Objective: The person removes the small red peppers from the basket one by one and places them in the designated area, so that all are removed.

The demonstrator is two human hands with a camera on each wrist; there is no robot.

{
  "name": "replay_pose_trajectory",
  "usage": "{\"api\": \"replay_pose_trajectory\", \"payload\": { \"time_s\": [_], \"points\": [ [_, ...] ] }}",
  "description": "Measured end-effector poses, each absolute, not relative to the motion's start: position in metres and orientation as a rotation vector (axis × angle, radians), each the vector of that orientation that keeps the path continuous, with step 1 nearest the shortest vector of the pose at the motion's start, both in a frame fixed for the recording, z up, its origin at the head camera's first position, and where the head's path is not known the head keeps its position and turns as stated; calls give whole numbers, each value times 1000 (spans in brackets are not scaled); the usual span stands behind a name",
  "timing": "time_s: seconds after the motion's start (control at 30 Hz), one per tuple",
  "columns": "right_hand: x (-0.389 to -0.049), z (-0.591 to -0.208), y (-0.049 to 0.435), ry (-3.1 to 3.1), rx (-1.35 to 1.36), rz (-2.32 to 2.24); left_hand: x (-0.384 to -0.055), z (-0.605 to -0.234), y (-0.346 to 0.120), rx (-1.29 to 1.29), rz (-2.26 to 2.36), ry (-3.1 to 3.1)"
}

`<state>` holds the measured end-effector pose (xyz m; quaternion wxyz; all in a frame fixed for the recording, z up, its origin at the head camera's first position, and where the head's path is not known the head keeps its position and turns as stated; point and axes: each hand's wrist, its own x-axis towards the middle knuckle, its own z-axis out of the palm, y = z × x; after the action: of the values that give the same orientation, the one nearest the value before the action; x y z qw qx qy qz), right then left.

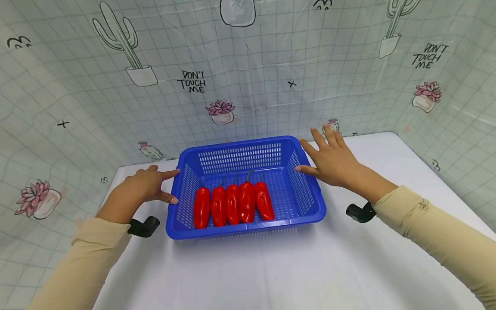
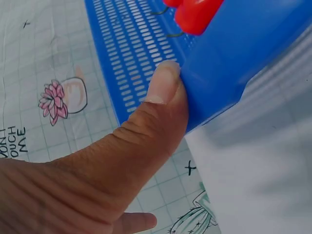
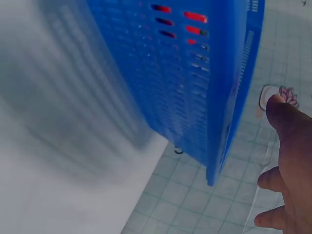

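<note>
While my left hand (image 1: 143, 185) is at the left rim of the blue basket (image 1: 248, 229), its thumb and index finger are straight and wide apart; whether they press the rim, I cannot tell. My right hand (image 1: 335, 161) has its fingers spread widely near the right rim and holds nothing. Inside the basket, which is on the white table (image 1: 248, 275), 5 red peppers (image 1: 233, 204) lie side by side, from the left part to the middle, with their stems toward the far wall.
</note>
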<state>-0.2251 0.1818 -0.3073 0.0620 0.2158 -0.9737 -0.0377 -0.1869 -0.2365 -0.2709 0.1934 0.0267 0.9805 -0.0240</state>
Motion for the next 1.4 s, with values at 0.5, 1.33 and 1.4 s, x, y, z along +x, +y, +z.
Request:
{"api": "replay_pose_trajectory", "payload": {
  "time_s": [0.5,1.33,1.4],
  "points": [
    [-229,-301,147,-2938,718,-12,-190,-275,-241,70,5,2723],
    [-237,-302,90,-3079,781,84,-189,-274,-243,92,22,2716],
    [-238,-303,84,-3131,770,128,-188,-275,-244,94,23,2714]
  ]
}}
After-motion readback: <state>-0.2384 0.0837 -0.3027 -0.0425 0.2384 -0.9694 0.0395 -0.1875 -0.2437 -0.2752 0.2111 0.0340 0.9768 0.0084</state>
